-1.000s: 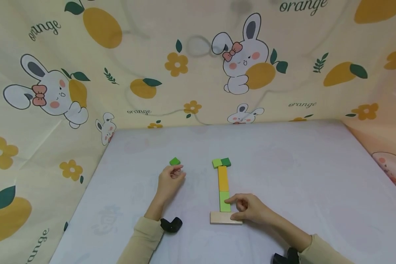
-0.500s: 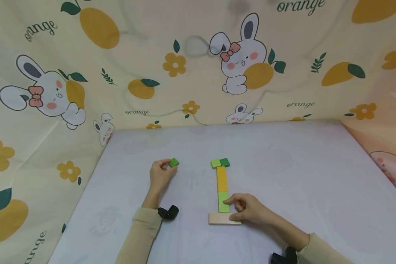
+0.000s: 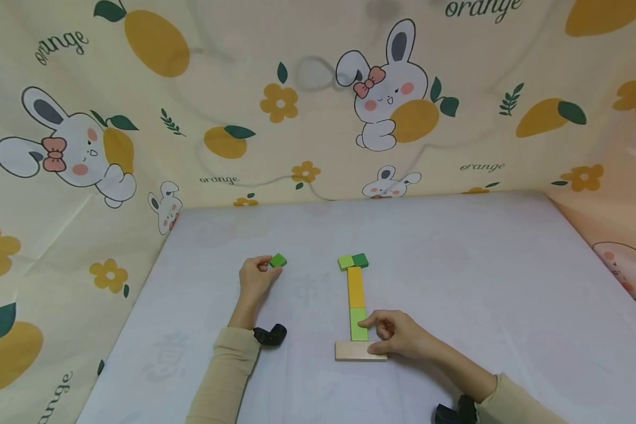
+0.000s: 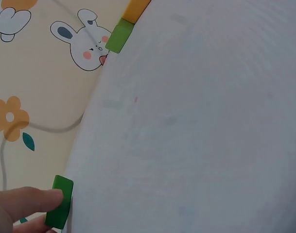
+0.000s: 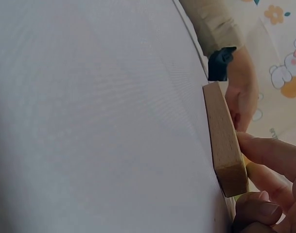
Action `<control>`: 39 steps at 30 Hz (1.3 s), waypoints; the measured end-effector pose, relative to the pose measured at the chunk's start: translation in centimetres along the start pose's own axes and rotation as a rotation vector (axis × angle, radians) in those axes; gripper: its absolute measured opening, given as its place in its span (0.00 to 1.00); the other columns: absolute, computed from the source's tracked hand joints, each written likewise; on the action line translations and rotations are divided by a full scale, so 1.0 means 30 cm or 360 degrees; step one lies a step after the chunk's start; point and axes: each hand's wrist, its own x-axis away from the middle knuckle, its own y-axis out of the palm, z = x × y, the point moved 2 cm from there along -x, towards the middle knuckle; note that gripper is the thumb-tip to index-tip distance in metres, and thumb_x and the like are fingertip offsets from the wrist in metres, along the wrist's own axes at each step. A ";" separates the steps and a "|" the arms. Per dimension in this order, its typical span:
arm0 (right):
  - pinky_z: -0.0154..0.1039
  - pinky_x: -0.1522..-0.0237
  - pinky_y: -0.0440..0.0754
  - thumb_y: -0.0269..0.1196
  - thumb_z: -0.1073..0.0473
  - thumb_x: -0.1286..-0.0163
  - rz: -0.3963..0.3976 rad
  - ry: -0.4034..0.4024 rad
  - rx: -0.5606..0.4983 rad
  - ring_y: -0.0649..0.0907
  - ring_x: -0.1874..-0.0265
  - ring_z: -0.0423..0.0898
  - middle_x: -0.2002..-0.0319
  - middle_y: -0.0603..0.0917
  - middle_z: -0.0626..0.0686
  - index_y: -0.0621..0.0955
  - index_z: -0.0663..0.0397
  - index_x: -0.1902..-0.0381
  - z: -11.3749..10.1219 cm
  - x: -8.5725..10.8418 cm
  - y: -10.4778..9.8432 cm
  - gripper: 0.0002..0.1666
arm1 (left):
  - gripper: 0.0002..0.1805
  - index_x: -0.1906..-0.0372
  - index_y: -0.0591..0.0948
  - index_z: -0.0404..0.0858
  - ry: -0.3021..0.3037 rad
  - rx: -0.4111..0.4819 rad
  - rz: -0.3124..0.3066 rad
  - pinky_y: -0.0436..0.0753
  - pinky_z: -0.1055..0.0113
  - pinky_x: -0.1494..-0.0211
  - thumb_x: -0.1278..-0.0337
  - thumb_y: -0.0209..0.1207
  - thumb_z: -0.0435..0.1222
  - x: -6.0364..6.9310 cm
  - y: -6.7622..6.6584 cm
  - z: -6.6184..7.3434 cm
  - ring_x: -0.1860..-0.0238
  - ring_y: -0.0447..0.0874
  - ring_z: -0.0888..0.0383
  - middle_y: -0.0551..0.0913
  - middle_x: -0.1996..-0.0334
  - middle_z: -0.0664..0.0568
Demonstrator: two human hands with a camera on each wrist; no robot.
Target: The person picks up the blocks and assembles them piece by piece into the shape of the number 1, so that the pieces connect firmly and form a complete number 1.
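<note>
In the head view, my left hand (image 3: 254, 279) pinches a small green block (image 3: 279, 259) at the table's left side. The left wrist view shows the thumb against one face of that green block (image 4: 60, 203). My right hand (image 3: 407, 335) rests its thumb on a pale wooden block (image 3: 350, 351) and its index finger on a light green block (image 3: 357, 331), with the other fingers bent. Beyond the light green block, a yellow block (image 3: 355, 287) continues the row. At its far end lie a lime block (image 3: 345, 262) and a dark green block (image 3: 360, 259).
White cloth (image 3: 471, 282) covers the table. A cream curtain (image 3: 318, 106) printed with rabbits and oranges hangs behind and along both sides. Black wrist straps show on the left wrist (image 3: 270, 335) and the right wrist (image 3: 457, 410).
My left hand has moved a little left and now has its thumb and fingers around the green block. My right hand stays in place on the blocks.
</note>
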 end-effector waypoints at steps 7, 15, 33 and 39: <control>0.27 0.74 0.63 0.73 0.66 0.49 -0.0008 -0.0023 -0.0008 0.64 0.79 0.31 0.83 0.63 0.55 0.81 0.68 0.53 -0.003 -0.001 -0.004 0.24 | 0.20 0.51 0.82 0.28 0.0001 -0.0002 -0.0012 0.69 0.72 0.59 0.51 0.67 0.32 0.003 -0.002 0.002 0.60 0.75 0.52 0.78 0.61 0.39; 0.27 0.74 0.64 0.72 0.65 0.49 -0.0013 -0.0013 -0.0022 0.64 0.80 0.32 0.82 0.63 0.51 0.81 0.68 0.53 -0.001 0.000 -0.001 0.24 | 0.19 0.52 0.82 0.28 0.0014 -0.0007 -0.0016 0.68 0.72 0.60 0.51 0.67 0.32 0.009 -0.001 0.003 0.61 0.74 0.53 0.78 0.62 0.40; 0.28 0.73 0.64 0.72 0.65 0.48 -0.0016 -0.0031 -0.0003 0.64 0.79 0.32 0.82 0.63 0.56 0.81 0.68 0.52 -0.001 -0.002 -0.005 0.25 | 0.18 0.57 0.85 0.32 0.0219 0.0119 0.0013 0.74 0.69 0.61 0.56 0.69 0.35 0.037 0.004 0.038 0.65 0.77 0.54 0.81 0.66 0.43; 0.28 0.73 0.64 0.72 0.65 0.48 -0.0019 -0.0034 -0.0012 0.64 0.79 0.31 0.82 0.63 0.57 0.81 0.68 0.52 0.006 -0.003 -0.005 0.25 | 0.19 0.53 0.83 0.30 0.0118 0.0090 -0.0066 0.73 0.71 0.59 0.54 0.67 0.33 0.044 0.014 0.066 0.59 0.78 0.50 0.81 0.61 0.38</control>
